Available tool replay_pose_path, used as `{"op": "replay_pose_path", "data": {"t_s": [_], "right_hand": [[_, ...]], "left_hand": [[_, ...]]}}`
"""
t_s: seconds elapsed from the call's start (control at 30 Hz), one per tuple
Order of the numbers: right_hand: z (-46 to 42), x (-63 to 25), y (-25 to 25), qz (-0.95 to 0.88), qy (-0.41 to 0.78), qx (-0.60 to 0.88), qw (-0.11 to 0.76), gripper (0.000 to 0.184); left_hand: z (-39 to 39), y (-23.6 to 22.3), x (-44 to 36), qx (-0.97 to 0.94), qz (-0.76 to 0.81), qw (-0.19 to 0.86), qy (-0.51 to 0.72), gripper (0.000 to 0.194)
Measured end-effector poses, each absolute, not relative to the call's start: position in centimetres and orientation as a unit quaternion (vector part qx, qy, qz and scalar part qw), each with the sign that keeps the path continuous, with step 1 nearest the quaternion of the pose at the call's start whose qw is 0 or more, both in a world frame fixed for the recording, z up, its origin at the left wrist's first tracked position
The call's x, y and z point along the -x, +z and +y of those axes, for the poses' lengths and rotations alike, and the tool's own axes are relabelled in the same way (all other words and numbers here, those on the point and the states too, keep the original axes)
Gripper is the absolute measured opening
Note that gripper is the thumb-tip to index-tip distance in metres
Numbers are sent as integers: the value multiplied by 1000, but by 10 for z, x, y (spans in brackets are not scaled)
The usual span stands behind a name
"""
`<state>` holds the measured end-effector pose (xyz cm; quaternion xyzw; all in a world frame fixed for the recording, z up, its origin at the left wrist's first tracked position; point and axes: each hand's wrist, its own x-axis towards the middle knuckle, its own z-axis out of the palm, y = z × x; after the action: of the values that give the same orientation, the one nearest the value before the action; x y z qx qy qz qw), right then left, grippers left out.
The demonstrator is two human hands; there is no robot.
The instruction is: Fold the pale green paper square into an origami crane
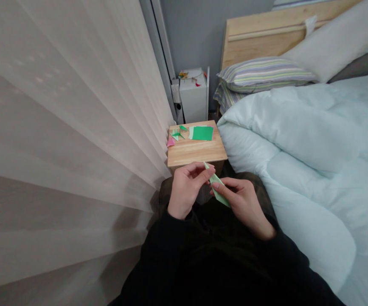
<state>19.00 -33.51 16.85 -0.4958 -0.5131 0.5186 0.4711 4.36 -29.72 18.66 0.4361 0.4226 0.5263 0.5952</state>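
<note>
A narrow folded strip of light green paper (pixel 217 187) is held over my lap between both hands. My left hand (pixel 186 187) pinches its upper end with thumb and fingers closed. Lower down, my right hand (pixel 242 202) grips the strip with fingers curled around it. Just beyond my hands stands a small wooden table (pixel 196 153). A stack of green paper squares (pixel 202 133) lies on it, with several small folded green pieces (pixel 177 134) and a pink piece (pixel 170 142) at its left edge.
A sheer pleated curtain (pixel 69 140) fills the left side. A bed with a pale blue duvet (pixel 307 140) and a striped pillow (pixel 265 74) lies on the right. A white box-like unit (pixel 192 94) stands behind the table against the grey wall.
</note>
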Motion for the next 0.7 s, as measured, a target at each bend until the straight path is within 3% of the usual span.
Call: {"op": "replay_pose_path", "data": {"t_s": [0.1, 0.27, 0.4, 0.7], "right_hand": [[-334, -188, 169, -539, 482, 504, 473, 35], [-332, -186, 169, -545, 395, 545, 499, 27], [-331, -187, 169, -551, 386, 542, 503, 27], [-334, -188, 173, -614, 343, 526, 479, 27]], "left_hand": [[-299, 186, -43, -475, 437, 591, 484, 27], [-298, 184, -41, -481, 479, 517, 522, 28], [-298, 182, -41, -484, 467, 535, 511, 22], [-299, 180, -37, -495, 488, 530, 485, 37]]}}
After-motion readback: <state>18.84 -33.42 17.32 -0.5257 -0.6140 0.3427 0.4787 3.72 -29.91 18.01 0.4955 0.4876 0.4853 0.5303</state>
